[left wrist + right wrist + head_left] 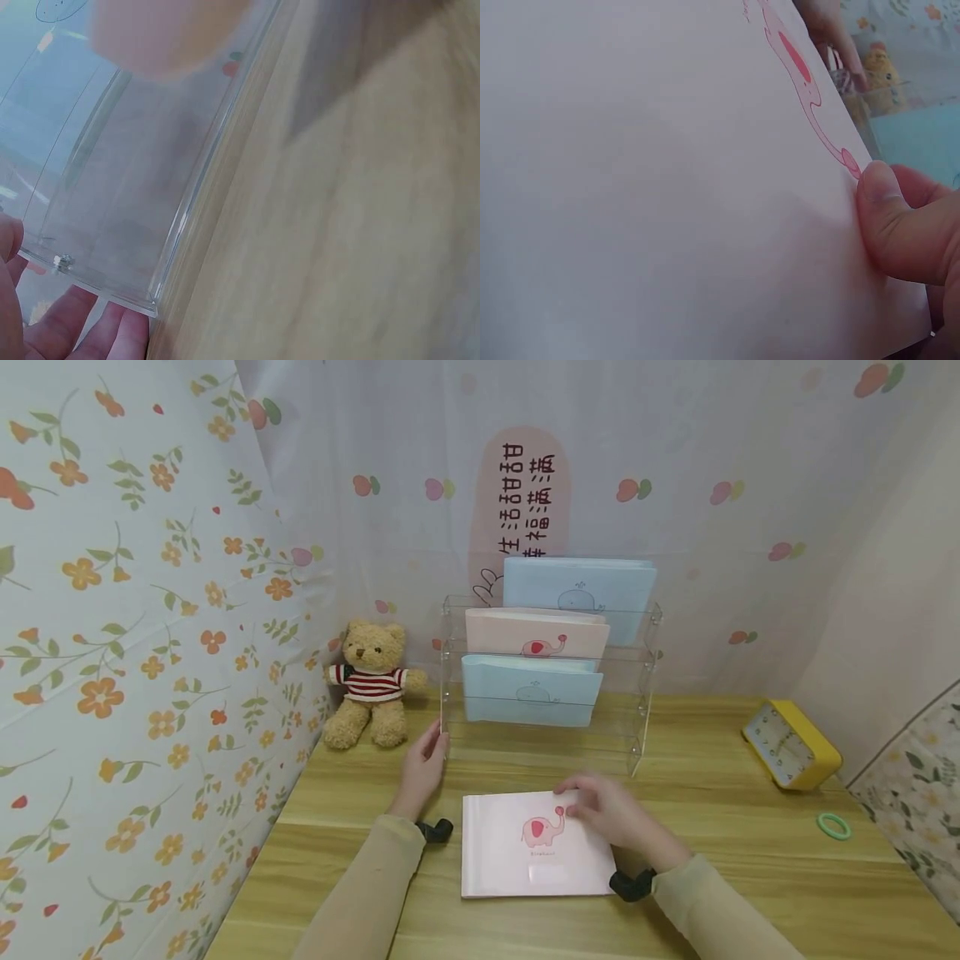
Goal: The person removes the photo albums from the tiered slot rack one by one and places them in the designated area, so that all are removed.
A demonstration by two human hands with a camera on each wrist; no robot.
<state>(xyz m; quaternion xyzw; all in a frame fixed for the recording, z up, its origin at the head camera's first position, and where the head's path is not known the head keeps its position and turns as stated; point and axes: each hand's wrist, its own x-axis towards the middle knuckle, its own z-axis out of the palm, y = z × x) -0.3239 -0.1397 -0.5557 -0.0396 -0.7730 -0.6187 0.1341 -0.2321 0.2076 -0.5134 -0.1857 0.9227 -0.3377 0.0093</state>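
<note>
Album, rectangular, pale-pink, elephant-printed, runs lengthwise nine-to-three, eight o'clock from my nearer right hand, which pinches its edge.

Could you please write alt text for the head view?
A right hand grips a pale-pink elephant-print booklet at a wood-grain table; the left hand touches a clear plastic rack holding two light-blue booklets and one pink one. A tan plush bear sits beside the rack.

A closed pink elephant-print album sits before the upright clear tiered rack.
</note>
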